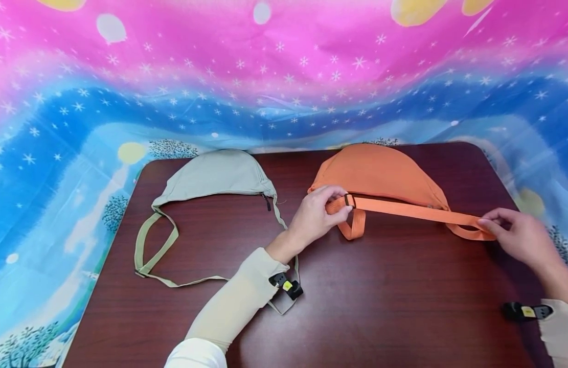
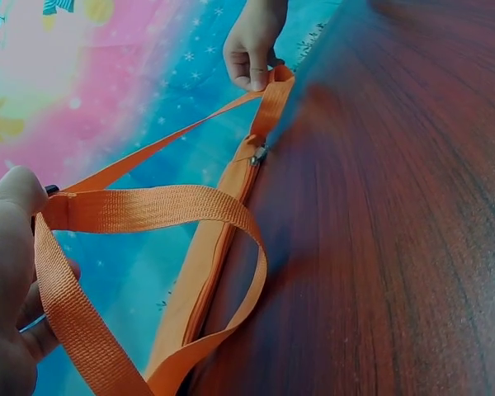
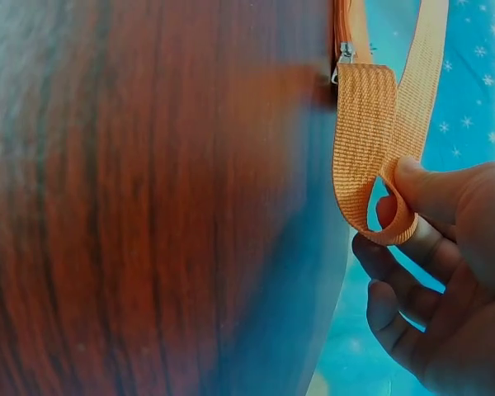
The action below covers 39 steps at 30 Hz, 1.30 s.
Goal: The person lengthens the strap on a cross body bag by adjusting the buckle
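Observation:
An orange waist bag (image 1: 380,171) lies at the back right of the table, its curved side toward the backdrop. Its orange strap (image 1: 412,208) is stretched in front of it between both hands. My left hand (image 1: 313,214) pinches the strap at the dark buckle (image 1: 350,201); a loop of webbing (image 2: 181,206) hangs from there. At the right, my right hand (image 1: 523,237) pinches the strap between thumb and fingers, where it folds into a small loop (image 3: 363,157). A zipper pull (image 3: 345,54) shows at the bag's end in the right wrist view.
A pale grey-green waist bag (image 1: 214,176) lies at the back left, its strap (image 1: 171,240) looped toward the front and passing under my left forearm. The dark wooden table (image 1: 380,306) has rounded back corners. A pink and blue snowflake cloth (image 1: 284,76) hangs behind it.

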Each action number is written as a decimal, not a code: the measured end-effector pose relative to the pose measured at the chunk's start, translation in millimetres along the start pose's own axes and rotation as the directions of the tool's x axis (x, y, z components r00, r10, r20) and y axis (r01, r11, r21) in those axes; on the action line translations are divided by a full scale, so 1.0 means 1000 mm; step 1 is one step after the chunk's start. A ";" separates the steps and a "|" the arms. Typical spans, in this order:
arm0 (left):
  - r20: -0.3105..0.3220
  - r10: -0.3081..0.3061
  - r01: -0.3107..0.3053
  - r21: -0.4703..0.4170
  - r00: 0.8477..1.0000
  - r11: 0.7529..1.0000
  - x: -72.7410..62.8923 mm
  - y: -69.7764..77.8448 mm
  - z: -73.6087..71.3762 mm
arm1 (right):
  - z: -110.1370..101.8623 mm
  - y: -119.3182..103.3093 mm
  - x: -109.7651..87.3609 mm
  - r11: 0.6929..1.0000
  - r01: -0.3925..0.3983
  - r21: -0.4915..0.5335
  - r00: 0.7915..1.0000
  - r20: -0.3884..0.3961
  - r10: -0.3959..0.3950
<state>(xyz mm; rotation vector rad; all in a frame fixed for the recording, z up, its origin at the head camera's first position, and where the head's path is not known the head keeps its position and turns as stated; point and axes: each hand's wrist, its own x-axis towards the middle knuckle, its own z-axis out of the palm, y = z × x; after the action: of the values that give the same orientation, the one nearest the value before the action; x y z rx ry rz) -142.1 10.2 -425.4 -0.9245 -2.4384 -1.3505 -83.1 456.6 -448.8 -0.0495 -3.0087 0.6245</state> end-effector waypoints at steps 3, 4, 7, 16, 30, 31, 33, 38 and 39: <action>0.018 -0.005 0.005 0.005 1.000 1.000 0.000 0.001 0.001 | -0.001 -0.002 0.001 1.000 -0.005 -0.009 1.000 -0.005 0.005; 0.023 -0.006 0.005 0.007 1.000 1.000 0.000 0.001 0.001 | -0.002 -0.003 0.001 1.000 -0.007 -0.012 1.000 0.002 0.007; 0.046 -0.006 0.005 0.017 0.999 1.000 0.001 0.003 0.002 | -0.001 -0.005 0.000 1.000 -0.008 -0.020 1.000 0.027 0.009; 0.077 0.019 -0.021 0.017 0.997 1.000 0.002 0.007 0.004 | -0.004 -0.042 0.005 0.996 0.093 0.007 0.996 0.015 -0.093; 0.085 0.048 -0.046 -0.020 0.995 0.999 0.004 0.012 0.006 | 0.001 -0.163 0.004 0.901 0.273 0.336 0.962 -0.070 -0.265; 0.082 0.051 -0.050 -0.020 0.995 0.999 0.004 0.012 0.006 | 0.003 -0.170 0.004 0.890 0.287 0.353 0.957 -0.071 -0.280; 0.078 0.058 -0.057 -0.019 0.995 0.998 0.005 0.012 0.007 | 0.006 -0.181 0.006 0.867 0.308 0.392 0.949 -0.063 -0.309; 0.070 0.074 -0.073 -0.019 0.995 0.997 0.005 0.012 0.008 | 0.015 -0.199 0.012 0.806 0.314 0.501 0.934 -0.008 -0.358; 0.069 0.078 -0.077 -0.019 0.995 0.997 0.005 0.012 0.008 | 0.016 -0.201 0.013 0.795 0.317 0.518 0.929 0.001 -0.371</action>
<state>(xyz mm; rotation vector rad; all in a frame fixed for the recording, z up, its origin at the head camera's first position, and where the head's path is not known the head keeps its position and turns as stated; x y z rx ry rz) -138.0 23.6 -419.1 -1.0762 -2.4181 -1.3351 -100.5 266.3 -382.5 0.5639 -2.7138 1.3768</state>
